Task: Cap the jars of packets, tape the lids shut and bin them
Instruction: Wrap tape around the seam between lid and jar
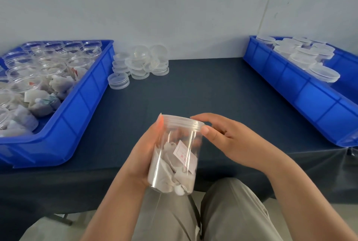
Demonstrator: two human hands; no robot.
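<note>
Above the near edge of the desk (213, 93), the left hand (144, 156) grips the jar (174, 165) of packets, steadying it, while the right hand (230, 136) pinches its lid (183, 122), apparently to twist it tight.

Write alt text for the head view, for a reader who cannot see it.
A person's left hand grips a clear jar of white packets at a table, while the right hand pinches its lid. A left blue bin holds open jars, loose lids lie beside it, and a right blue bin holds capped jars.
</note>
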